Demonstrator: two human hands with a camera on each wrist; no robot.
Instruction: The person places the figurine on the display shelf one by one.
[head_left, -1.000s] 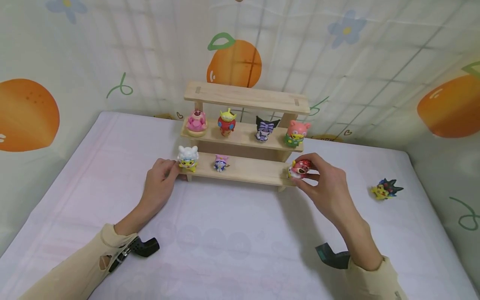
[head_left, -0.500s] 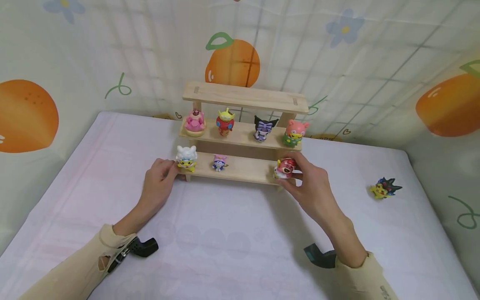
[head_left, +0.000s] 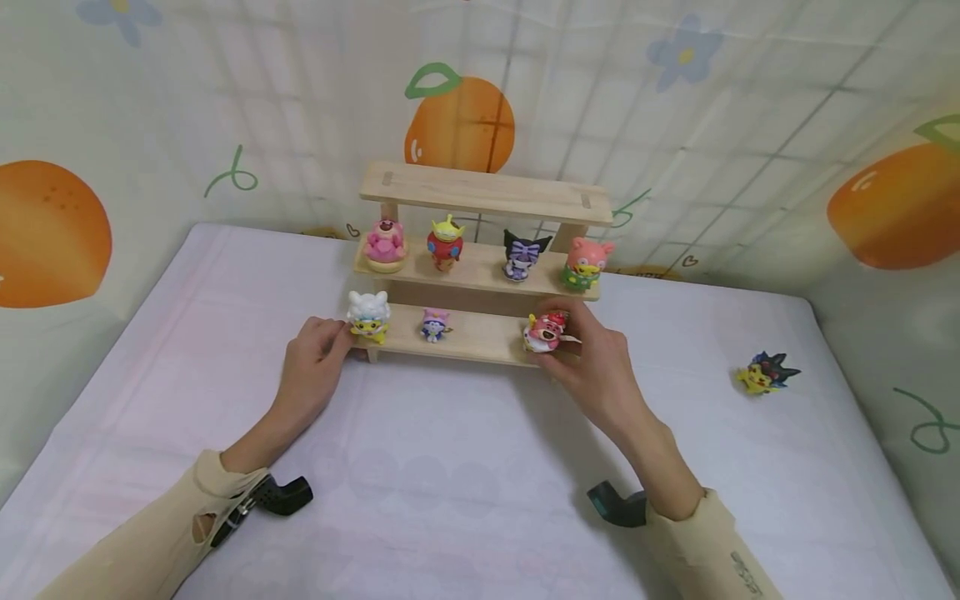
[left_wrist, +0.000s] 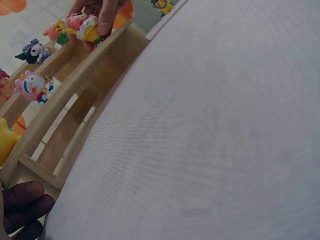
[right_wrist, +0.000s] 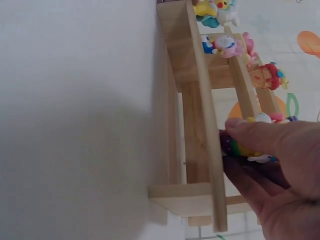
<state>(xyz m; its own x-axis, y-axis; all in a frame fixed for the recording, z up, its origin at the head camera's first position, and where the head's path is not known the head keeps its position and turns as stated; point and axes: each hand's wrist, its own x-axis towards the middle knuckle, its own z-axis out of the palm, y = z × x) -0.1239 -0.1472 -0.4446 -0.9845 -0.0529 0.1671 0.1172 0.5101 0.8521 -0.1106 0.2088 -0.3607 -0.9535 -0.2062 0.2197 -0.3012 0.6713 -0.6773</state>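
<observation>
Glossy pink figurine (head_left: 545,331) — pale wooden shelf (head_left: 472,337)

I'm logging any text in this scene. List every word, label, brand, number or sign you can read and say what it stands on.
Right sleeve: a short line of dark print near the cuff, too small and blurred to read.
Wooden shelf, the figures on it and the wall cloth: no words or numbers, only printed oranges, flowers and hearts.

The shelf rack (head_left: 480,275) stands at the back of the bed (head_left: 465,467). The right hand's fingers (head_left: 577,333) pinch a figure (head_left: 543,331) on the lowest shelf; two figures stand left of them, four behind above. The left hand's fingers (head_left: 330,333) touch that shelf's left end. Another figure (head_left: 765,373) lies far right.
</observation>
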